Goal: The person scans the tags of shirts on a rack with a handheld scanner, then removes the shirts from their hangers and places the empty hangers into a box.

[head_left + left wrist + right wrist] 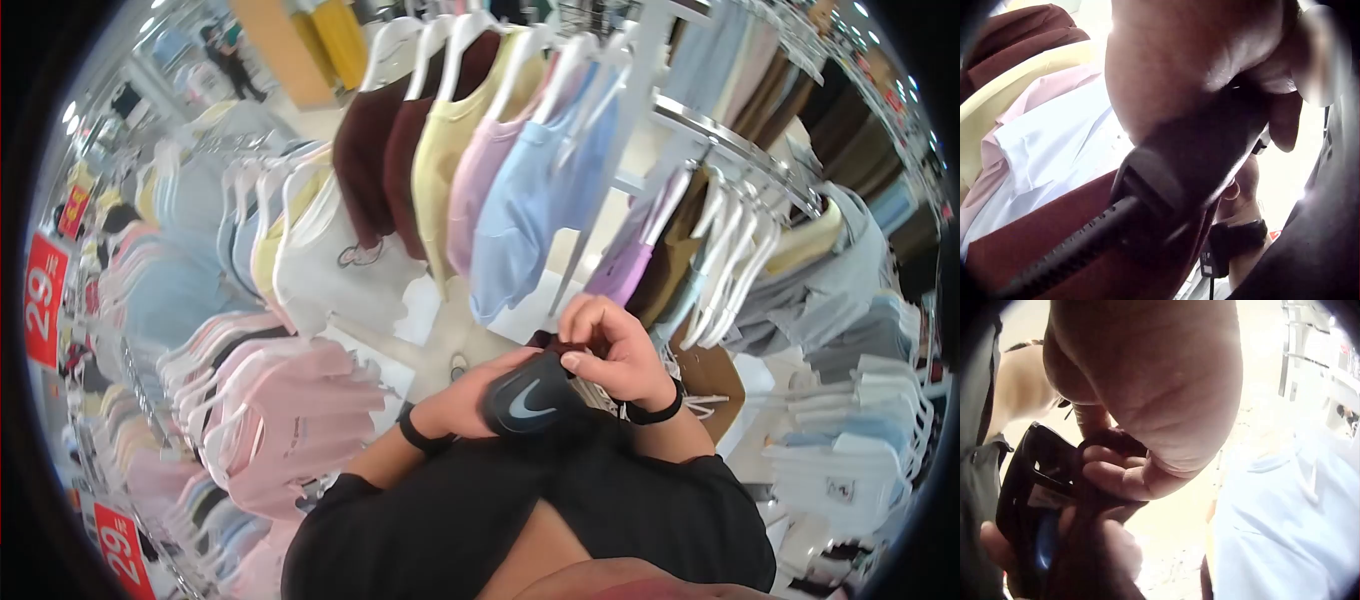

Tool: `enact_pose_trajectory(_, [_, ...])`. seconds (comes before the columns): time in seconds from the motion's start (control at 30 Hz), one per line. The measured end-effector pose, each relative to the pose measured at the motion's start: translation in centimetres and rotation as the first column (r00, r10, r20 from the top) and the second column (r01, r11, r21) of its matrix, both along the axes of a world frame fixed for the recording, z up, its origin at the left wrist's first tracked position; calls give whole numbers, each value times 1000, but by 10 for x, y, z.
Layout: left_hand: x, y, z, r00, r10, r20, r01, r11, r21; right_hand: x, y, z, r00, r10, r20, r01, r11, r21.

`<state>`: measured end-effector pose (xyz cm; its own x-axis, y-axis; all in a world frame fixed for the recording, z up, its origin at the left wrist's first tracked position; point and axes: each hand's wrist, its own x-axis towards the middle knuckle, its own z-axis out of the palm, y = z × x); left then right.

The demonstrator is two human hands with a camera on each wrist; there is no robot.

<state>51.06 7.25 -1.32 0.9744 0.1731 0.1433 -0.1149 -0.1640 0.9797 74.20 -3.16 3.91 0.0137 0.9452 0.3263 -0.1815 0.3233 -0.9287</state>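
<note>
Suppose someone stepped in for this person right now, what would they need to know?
Left hand: grips a dark handheld device with a coiled cable.
Right hand: pinches a maroon garment right against the device.
Around: a rack of pastel tops ahead, pink tops to the left.
Done: garment and device are together in the hands.
Left: nothing shows the device has finished with the garment; probably keep both steady.

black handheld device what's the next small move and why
Probably ease the maroon fabric a little further onto the black handheld device: the left hand grips the device, and the fingers of the right hand pinch the fabric right at its upper end.
</note>
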Motion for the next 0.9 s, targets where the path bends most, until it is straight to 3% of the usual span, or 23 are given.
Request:
enact_pose_trajectory(0.1, [-6, -7, 18, 996, 54, -76, -70, 971, -228, 11, -17, -6, 994, -85, -70, 81, 995, -61])
enact_pose_trajectory(0.13, [-4, -12, 31, 994, 88, -60, -103, 938, -332, 20, -22, -14, 992, -79, 99, 78, 997, 16])
enact_pose_trajectory(0.2, [-3, -7, 43, 998, 64, -4, -64, 996, -60, 31, -30, -20, 933, -29, 360, -4, 996, 90])
enact_pose_trajectory(0.23, [-4, -3, 46, 998, 54, 25, -56, 995, 78, 32, -38, -22, 921, 62, 385, -72, 997, 11])
enact_pose_trajectory(0.3, [-2, 0, 44, 999, -39, 19, 38, 999, 33, 25, -51, -38, 920, 151, 362, -149, 988, -35])
enact_pose_trajectory(0.37, [4, -1, 44, 993, -111, 30, 113, 990, -78, 14, -55, -47, 849, 70, 523, -106, 994, 38])
enact_pose_trajectory(0.47, [10, -10, 42, 995, -93, 27, 96, 976, -194, 5, -62, -58, 758, 14, 653, -44, 999, 30])
enact_pose_trajectory(0.6, [18, 0, 43, 984, -174, 25, 175, 973, -153, 2, -68, -59, 755, -147, 639, 127, 989, 77])
enact_pose_trajectory(0.67, [22, -3, 56, 988, -153, -14, 145, 959, -243, -1, -74, -51, 767, -273, 581, 229, 962, 150])
enact_pose_trajectory(0.77, [23, 0, 58, 994, -99, 55, 109, 969, -222, -2, -80, -34, 734, -419, 535, 356, 908, 222])
enact_pose_trajectory(0.9, [16, 12, 54, 999, -35, 35, 41, 982, -185, 7, -86, -9, 574, -599, 559, 504, 796, 335])
